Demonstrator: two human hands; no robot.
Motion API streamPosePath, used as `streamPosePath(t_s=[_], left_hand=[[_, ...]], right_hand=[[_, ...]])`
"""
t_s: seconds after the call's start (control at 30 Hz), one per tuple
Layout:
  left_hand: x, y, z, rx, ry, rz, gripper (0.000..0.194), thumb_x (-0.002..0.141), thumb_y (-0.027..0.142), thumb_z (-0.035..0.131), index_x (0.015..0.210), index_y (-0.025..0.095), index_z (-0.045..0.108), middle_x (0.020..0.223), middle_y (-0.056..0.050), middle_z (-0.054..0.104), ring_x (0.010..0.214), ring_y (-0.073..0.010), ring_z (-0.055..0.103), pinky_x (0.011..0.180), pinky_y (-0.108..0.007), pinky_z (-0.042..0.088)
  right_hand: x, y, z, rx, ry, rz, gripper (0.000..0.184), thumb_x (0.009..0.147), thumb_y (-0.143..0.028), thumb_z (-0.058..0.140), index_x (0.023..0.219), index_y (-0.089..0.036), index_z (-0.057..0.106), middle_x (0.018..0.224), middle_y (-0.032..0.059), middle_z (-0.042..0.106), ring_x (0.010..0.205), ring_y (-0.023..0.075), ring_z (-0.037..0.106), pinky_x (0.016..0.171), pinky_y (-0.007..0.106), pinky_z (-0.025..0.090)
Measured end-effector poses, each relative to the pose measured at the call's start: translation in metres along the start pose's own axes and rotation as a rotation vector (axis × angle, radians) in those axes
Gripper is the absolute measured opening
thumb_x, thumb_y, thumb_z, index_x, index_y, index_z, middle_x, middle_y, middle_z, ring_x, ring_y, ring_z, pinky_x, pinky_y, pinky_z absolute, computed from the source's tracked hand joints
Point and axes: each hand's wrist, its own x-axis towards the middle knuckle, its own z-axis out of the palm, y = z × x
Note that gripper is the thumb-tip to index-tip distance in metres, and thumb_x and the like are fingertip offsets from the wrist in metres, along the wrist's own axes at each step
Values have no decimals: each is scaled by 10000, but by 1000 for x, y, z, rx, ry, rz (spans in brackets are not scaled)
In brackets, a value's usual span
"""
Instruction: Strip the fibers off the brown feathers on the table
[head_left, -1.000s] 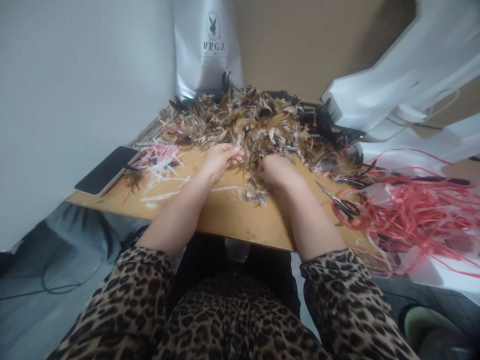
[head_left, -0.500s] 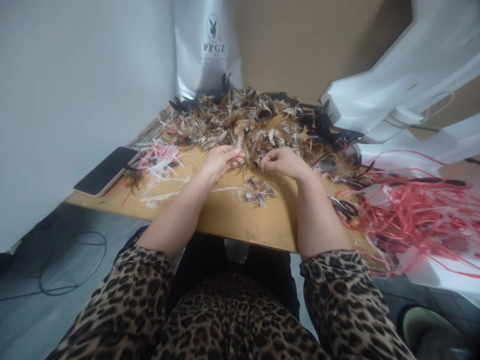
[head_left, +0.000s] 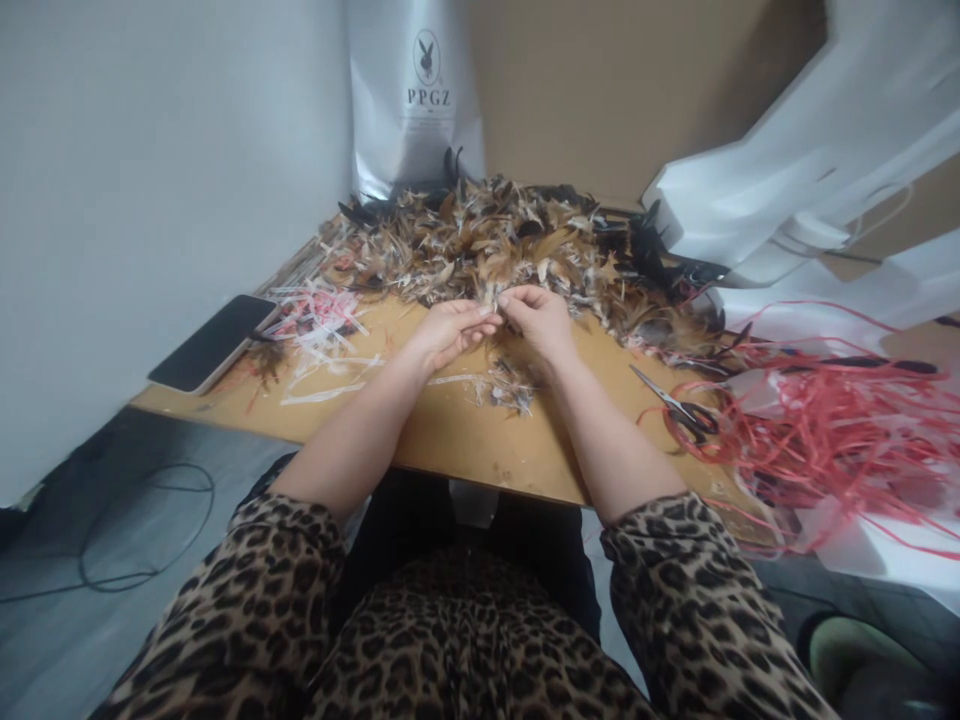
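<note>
My left hand [head_left: 457, 332] is closed in a pinch over the near edge of a heap of brown and tan feathers [head_left: 480, 235]. A pale-based feather [head_left: 489, 290] appears to stand up from its fingertips, hard to separate from the heap behind. My right hand [head_left: 537, 318] meets it there, thumb and forefinger pinched together beside the left fingertips; what they grip is too small to make out. Below both hands, a small pile of plucked fluff and scraps [head_left: 508, 390] lies on the wooden tabletop [head_left: 480, 450].
A phone [head_left: 212, 343] lies at the left, beside pink and white strips [head_left: 322, 312]. To the right are scissors [head_left: 686, 412] and a tangle of red ribbon [head_left: 847, 430]. A white printed bag [head_left: 416, 110] stands behind the feathers; white sheeting [head_left: 810, 130] hangs at the right.
My right hand has moved left, bringing its fingertips against those of my left hand. The scissors are now more fully uncovered. My left hand has shifted only slightly.
</note>
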Motion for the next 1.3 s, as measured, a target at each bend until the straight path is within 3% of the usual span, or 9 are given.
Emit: streamPosePath(t_s=[0.17, 0.47, 0.8, 1.07, 1.3], left_hand=[[1, 0, -1, -23, -24, -9, 41, 796, 87, 633, 763, 70, 650, 694, -61, 694, 535, -29, 591, 473, -94, 419], [1, -1, 1, -26, -34, 16, 79, 792, 77, 631, 715, 69, 643, 643, -39, 663, 503, -15, 566, 471, -88, 413], [2, -4, -4, 78, -6, 80, 109, 741, 153, 708, 692, 82, 641, 667, -44, 671, 481, -17, 551, 459, -109, 405], [3, -8, 0, 265, 47, 136, 149, 775, 135, 655, 639, 87, 620, 611, -44, 659, 459, -48, 559, 454, -155, 408], [11, -17, -5, 288, 83, 157, 126, 766, 220, 688, 704, 117, 652, 537, -9, 624, 454, -62, 548, 474, -173, 416]], right_hand=[[0, 6, 4, 25, 46, -50, 251, 682, -376, 636, 793, -152, 653, 747, 16, 662, 650, 101, 563, 650, 236, 471], [-4, 3, 11, 40, 33, -42, 189, 708, -335, 622, 778, -160, 633, 691, 6, 658, 642, 109, 594, 695, 263, 496], [-2, 7, 7, -9, -24, -5, 254, 687, -405, 611, 770, -165, 600, 670, -4, 604, 599, 95, 515, 597, 232, 437], [-4, -7, 3, -148, 164, -171, 217, 761, -366, 556, 828, -166, 607, 770, 30, 624, 676, 119, 542, 652, 251, 454], [-20, -13, 22, -313, 15, -263, 200, 791, -320, 536, 858, -169, 648, 875, 54, 656, 819, 162, 587, 749, 292, 472]])
